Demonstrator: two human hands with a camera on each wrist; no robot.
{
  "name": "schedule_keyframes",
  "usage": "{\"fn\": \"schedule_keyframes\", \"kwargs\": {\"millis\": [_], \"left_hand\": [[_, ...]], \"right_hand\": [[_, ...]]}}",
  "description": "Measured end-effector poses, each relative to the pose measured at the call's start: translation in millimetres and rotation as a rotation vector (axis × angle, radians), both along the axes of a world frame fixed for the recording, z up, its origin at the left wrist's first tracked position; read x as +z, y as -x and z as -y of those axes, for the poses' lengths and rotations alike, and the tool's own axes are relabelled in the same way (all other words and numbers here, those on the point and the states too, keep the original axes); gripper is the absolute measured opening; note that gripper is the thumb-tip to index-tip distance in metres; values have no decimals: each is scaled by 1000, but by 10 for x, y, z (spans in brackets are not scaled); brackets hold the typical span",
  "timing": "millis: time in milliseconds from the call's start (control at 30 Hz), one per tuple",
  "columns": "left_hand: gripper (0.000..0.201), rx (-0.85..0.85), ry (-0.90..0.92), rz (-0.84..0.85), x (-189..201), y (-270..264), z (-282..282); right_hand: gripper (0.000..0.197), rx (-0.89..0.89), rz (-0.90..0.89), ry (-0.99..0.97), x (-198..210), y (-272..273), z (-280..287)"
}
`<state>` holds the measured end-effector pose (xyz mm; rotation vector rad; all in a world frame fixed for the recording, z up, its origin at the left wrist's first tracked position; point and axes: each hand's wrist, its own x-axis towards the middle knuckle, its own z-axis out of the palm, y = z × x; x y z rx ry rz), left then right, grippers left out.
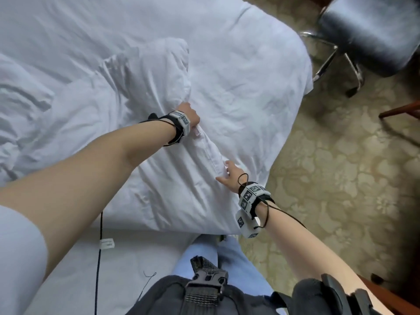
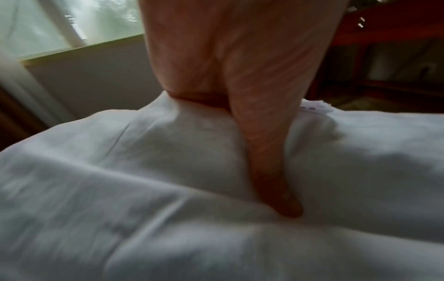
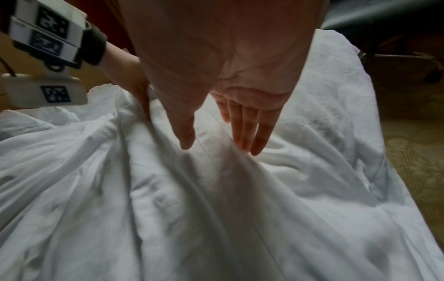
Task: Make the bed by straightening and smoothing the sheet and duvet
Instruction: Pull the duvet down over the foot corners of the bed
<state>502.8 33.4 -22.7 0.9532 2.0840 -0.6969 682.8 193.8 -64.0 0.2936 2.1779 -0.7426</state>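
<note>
A white duvet (image 1: 177, 178) lies crumpled across the bed, bunched at the left and forming a long folded ridge in the middle. My left hand (image 1: 189, 113) reaches across and grips the ridge's far end, beside a small label (image 1: 197, 132). In the left wrist view the thumb (image 2: 264, 152) digs into the duvet (image 2: 144, 190). My right hand (image 1: 227, 176) rests on the near end of the ridge with straight, spread fingers (image 3: 245, 129), holding nothing; my left hand (image 3: 134, 85) shows beyond it. The white sheet (image 1: 250, 64) lies fairly flat beyond the duvet.
A black office chair (image 1: 368, 35) stands on the patterned carpet (image 1: 341, 167) off the bed's far right corner. Dark wooden furniture (image 1: 402, 110) juts in at the right edge. A black cable (image 1: 100, 258) hangs over the near sheet. A window (image 2: 60, 24) is behind the bed.
</note>
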Motion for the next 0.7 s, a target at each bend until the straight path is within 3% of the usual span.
{"fn": "schedule_keyframes", "kwargs": {"millis": [133,267,433,567,700], "left_hand": [[62,133,-224,-72,281,-147,387],[54,276,-424,-115,608,-493,864],[46,333,-425,-139,999,-1066,1344],[65,388,-420,-212,1175,-1628,1621],[60,470,-329,-277,1311,-2242,1709]], "right_hand": [[109,-2,-90,108,59,48,176],[124,11,-131,195,159,120,418],[77,333,-83,150,493,17,743],[62,486,-110,147,622,-205,953],[63,526,-148,138,783,-481,971]]}}
